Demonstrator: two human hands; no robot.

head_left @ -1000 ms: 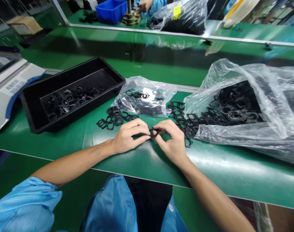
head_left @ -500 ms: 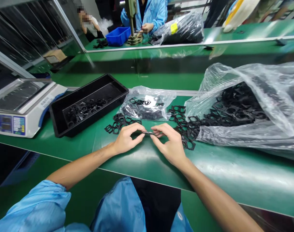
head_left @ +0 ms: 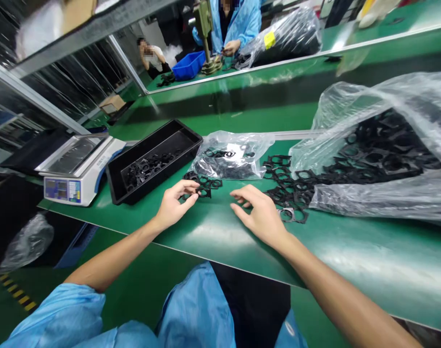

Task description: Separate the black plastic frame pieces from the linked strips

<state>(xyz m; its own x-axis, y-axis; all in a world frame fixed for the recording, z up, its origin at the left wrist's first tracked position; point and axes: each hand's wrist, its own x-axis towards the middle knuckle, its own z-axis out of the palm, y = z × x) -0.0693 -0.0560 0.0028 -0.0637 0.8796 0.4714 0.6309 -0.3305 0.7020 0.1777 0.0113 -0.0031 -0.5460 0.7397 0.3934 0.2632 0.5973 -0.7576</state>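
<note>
My left hand [head_left: 173, 205] reaches to a small pile of black ring-shaped plastic parts [head_left: 206, 181] on the green table [head_left: 220, 232]. Its thumb and forefinger pinch one black part [head_left: 203, 193] at the pile's near edge. My right hand [head_left: 262, 215] hovers just above the table to the right, fingers spread and holding nothing. It is close to a spill of the same black parts [head_left: 289, 191] coming out of a large clear plastic bag [head_left: 379, 111].
A black tray [head_left: 114, 181] with several parts stands at the left, with a weighing scale [head_left: 75, 169] beyond it. A small clear bag of parts [head_left: 238, 157] lies behind the pile. Across the far bench people in blue coats work near a blue bin [head_left: 189, 65].
Both hands were pinching one black part together; they have now parted. The left hand carried the part left to the small pile and the right hand let go and opened. The camera has tilted up.
</note>
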